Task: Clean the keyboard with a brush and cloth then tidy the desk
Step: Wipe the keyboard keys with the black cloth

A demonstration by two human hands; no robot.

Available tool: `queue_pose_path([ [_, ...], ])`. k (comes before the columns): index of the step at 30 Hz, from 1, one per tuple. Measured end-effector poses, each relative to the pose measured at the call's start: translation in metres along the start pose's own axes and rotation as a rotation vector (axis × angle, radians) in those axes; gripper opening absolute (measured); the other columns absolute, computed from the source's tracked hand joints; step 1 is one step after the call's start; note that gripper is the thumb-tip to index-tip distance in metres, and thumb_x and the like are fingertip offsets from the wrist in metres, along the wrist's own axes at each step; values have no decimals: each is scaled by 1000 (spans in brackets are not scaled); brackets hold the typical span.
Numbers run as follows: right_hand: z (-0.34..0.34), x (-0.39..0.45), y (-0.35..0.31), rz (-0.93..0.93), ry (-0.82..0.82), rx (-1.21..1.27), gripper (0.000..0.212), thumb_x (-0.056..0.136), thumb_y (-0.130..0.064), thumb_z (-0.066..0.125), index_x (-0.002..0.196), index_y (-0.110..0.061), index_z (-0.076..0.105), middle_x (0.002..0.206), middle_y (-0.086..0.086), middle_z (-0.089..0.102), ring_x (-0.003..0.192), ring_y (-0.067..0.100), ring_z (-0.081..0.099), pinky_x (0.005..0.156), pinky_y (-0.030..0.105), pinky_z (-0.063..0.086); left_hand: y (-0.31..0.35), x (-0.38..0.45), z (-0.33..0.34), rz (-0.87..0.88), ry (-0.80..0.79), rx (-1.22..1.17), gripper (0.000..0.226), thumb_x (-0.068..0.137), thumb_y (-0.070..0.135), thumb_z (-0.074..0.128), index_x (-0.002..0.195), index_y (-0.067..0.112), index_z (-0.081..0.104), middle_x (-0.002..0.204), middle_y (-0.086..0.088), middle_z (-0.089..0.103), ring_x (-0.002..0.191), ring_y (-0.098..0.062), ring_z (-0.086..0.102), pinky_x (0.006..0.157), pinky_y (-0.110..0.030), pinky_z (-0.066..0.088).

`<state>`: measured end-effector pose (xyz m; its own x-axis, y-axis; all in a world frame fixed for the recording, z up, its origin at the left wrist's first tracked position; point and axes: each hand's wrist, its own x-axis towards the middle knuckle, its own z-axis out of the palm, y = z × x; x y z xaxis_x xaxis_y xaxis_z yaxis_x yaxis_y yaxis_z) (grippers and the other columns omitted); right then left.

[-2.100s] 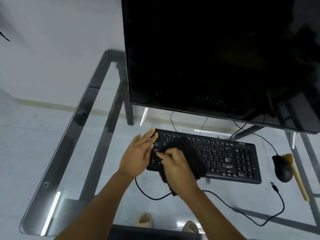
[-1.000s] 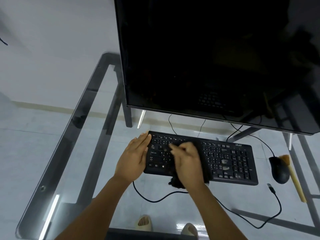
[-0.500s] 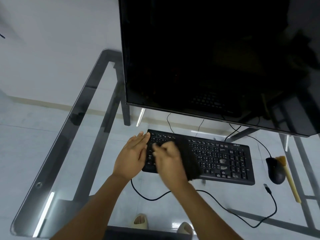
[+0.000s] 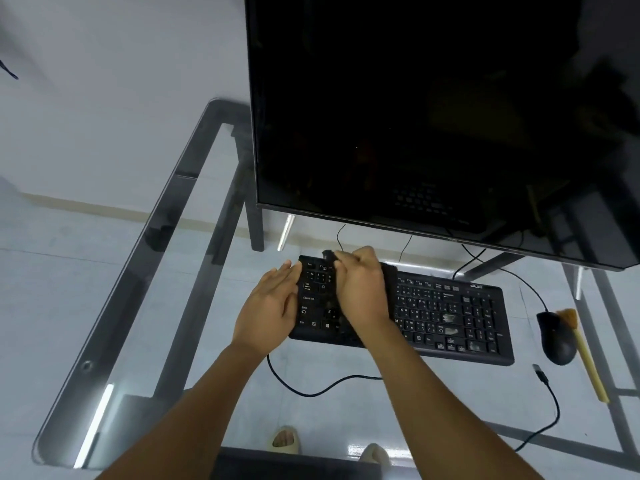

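Observation:
A black keyboard (image 4: 450, 317) lies on the glass desk (image 4: 138, 306) below the monitor. My left hand (image 4: 270, 306) rests flat with fingers apart against the keyboard's left end. My right hand (image 4: 360, 289) is closed on a black cloth (image 4: 389, 289) and presses it onto the left half of the keys, near the top row. Most of the cloth is hidden under that hand. A brush (image 4: 585, 351) with a yellow handle and tan bristles lies on the desk at the far right, beyond the mouse.
A large dark monitor (image 4: 433, 116) fills the back of the desk. A black mouse (image 4: 556, 339) sits right of the keyboard, touching the brush. A loose cable with a USB plug (image 4: 540, 372) trails along the front. My feet in sandals show through the glass.
My right hand has pushed the cloth from the keyboard's front edge up to its top-left keys. The left hand stays at the keyboard's left end.

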<state>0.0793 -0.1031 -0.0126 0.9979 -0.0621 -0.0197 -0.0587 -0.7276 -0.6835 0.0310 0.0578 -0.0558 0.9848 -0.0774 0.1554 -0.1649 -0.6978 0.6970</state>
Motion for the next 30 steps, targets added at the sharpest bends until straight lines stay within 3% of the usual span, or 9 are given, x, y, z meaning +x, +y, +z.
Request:
queue_pose_path([
  [4,18,-18,-28,3,-107,73,28,83,-47,59,70,-24,49,70,3,51,63,19,47,62,45,45,0,-2,0,-13,-10,-2,53,92,26,28,140,11,45,143,-6,47,135,-12,35,114,-28,23],
  [6,12,-23,-26,15,-123,68,32,83,-49,61,71,-22,48,70,2,50,62,18,46,58,41,42,0,-2,1,-18,-22,-5,55,92,29,26,140,11,45,143,-7,47,136,-16,37,114,-30,25],
  [9,-17,-10,5,39,2,58,9,92,-22,60,83,-25,62,83,6,54,71,21,52,64,37,46,-1,-2,1,-14,-28,10,54,94,33,27,141,14,44,144,-6,46,137,-17,37,115,-33,25],
  [14,15,-27,-22,-104,37,-260,35,94,-12,56,128,-13,61,106,11,54,97,27,49,84,38,40,1,-1,0,3,-7,10,52,93,28,29,138,10,48,140,-10,51,133,-20,40,113,-32,27],
  [17,10,-16,-17,-158,-71,-203,24,95,-11,53,116,-12,64,103,5,56,94,18,53,85,38,47,3,-1,0,-3,10,-13,50,94,30,32,138,14,48,139,-8,51,132,-19,41,111,-33,31],
  [20,-14,-5,8,73,118,-39,20,96,-13,55,110,-9,69,87,-14,46,69,-3,48,74,31,53,3,-1,-1,-31,21,-41,50,95,36,33,139,19,48,141,-4,49,133,-15,40,111,-32,31],
  [22,-5,-12,-3,26,147,-170,26,95,-14,55,117,-17,67,93,-9,47,82,2,45,79,30,44,2,0,0,-13,19,-39,49,95,34,33,137,17,50,140,-6,51,132,-17,41,111,-36,34],
  [26,21,-27,-24,-264,-34,-278,35,92,-15,56,127,-21,62,102,6,57,95,24,51,78,34,34,-1,-3,2,-24,3,-22,50,94,32,31,136,14,51,141,-7,50,133,-20,42,110,-37,35],
  [30,-10,-15,11,-87,151,-272,34,90,-8,61,120,-20,68,97,7,58,86,23,55,79,39,46,0,-1,2,-26,20,-23,50,94,33,33,137,15,51,140,-7,51,132,-19,43,110,-33,34],
])
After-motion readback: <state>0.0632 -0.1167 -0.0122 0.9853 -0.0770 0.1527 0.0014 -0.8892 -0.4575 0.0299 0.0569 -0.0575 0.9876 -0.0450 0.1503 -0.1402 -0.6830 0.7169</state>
